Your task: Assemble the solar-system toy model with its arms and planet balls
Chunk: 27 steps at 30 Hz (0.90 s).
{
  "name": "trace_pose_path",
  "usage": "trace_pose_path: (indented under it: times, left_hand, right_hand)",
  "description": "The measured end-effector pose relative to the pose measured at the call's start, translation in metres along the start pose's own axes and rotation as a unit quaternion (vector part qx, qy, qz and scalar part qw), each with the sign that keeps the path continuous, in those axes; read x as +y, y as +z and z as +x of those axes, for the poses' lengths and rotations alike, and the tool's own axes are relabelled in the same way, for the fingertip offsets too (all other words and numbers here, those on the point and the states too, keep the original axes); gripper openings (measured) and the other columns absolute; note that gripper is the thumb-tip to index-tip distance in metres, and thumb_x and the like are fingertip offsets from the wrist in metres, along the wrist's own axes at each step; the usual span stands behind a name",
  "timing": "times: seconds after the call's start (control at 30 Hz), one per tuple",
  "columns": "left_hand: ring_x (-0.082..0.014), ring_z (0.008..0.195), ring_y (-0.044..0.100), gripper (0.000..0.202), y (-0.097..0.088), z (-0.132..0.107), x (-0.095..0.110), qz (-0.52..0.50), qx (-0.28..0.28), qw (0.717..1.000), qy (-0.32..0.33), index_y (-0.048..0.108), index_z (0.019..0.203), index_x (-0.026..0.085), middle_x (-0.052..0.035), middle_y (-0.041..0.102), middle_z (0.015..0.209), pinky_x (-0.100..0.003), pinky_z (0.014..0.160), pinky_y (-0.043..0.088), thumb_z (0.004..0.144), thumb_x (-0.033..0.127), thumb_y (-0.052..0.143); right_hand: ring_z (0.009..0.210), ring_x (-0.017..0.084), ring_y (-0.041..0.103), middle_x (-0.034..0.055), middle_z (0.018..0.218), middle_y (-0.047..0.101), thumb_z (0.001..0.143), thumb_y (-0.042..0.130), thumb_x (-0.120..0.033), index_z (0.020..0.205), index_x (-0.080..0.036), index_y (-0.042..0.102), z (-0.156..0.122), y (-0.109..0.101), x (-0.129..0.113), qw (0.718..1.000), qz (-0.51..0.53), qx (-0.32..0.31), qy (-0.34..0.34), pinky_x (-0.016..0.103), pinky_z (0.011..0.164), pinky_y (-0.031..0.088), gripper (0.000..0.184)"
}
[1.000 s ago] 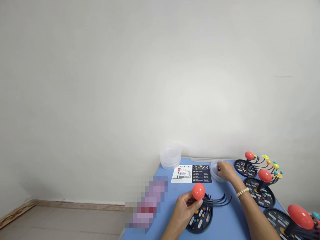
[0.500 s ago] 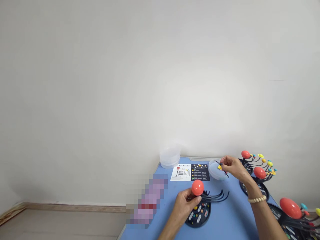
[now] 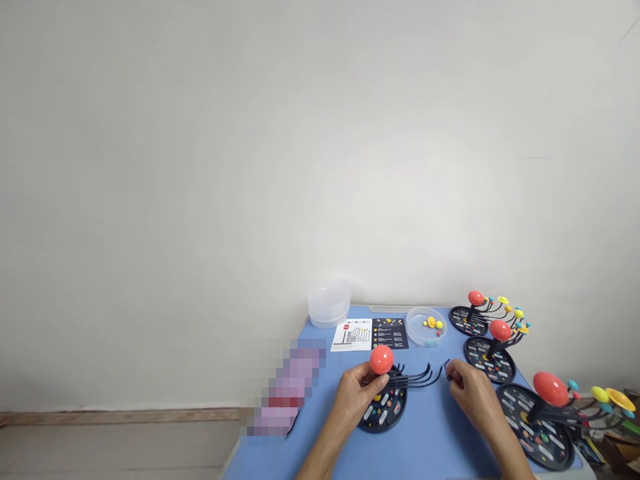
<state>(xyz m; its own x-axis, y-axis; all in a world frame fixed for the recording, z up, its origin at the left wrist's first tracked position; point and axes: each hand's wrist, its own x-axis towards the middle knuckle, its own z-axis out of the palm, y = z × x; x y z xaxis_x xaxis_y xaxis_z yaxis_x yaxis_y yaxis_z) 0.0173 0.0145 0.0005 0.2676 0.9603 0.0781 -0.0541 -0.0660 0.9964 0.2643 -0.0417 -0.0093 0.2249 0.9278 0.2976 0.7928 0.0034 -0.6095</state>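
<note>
The right hand [image 3: 475, 392] has left the bowl [image 3: 426, 327], pinching a black rod [image 3: 447, 369]; left hand [image 3: 356, 402] grips an orrery [image 3: 381, 360].

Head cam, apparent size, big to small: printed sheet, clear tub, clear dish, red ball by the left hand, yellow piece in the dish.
1. Printed sheet
2. Clear tub and clear dish: look alike, can't rank
3. Red ball
4. Yellow piece
</note>
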Motion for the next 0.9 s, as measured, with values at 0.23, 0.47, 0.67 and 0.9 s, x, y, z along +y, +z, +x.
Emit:
trace_pose_path:
  times: [0.23,0.47,0.67,0.9]
  left_hand:
    - [-0.0262,0.079,0.067,0.025,0.0,-0.001,0.0,-0.003,0.006,1.0,-0.007,0.075,0.079,0.013,-0.0052,0.075,0.076,-0.034,0.076,0.05,0.061,0.031,0.078]
    - [-0.0253,0.077,0.067,0.026,0.0,-0.001,0.001,-0.012,0.007,1.0,0.001,0.075,0.079,0.013,-0.0055,0.075,0.076,-0.033,0.075,0.051,0.06,0.031,0.079]
    - [-0.0238,0.076,0.066,0.028,-0.002,-0.002,0.003,-0.004,0.012,1.0,0.002,0.075,0.082,0.014,-0.0036,0.074,0.075,-0.031,0.073,0.05,0.06,0.032,0.079]
    - [-0.024,0.076,0.065,0.032,-0.004,0.0,0.002,-0.009,0.009,1.0,0.01,0.075,0.077,0.014,-0.0034,0.073,0.072,-0.03,0.072,0.049,0.06,0.04,0.081]
  right_hand:
    - [0.073,0.02,0.067,0.0057,0.086,0.073,0.082,0.042,-0.023,0.101,-0.02,0.069,-0.013,-0.007,0.005,0.999,0.003,0.03,-0.019,0.029,0.068,0.048,0.033]
    - [0.081,0.022,0.068,0.0076,0.096,0.074,0.087,0.052,-0.042,0.094,-0.022,0.071,-0.039,-0.042,-0.003,0.974,0.037,0.223,-0.034,0.029,0.071,0.053,0.029]
    - [0.076,0.021,0.07,0.008,0.092,0.074,0.087,0.056,-0.041,0.093,-0.021,0.072,-0.056,-0.031,-0.008,0.962,0.053,0.258,-0.073,0.027,0.066,0.057,0.026]
    - [0.072,0.018,0.07,0.0068,0.082,0.073,0.09,0.051,-0.021,0.096,-0.022,0.07,-0.073,0.034,-0.03,0.957,0.111,0.119,-0.24,0.023,0.066,0.057,0.02]
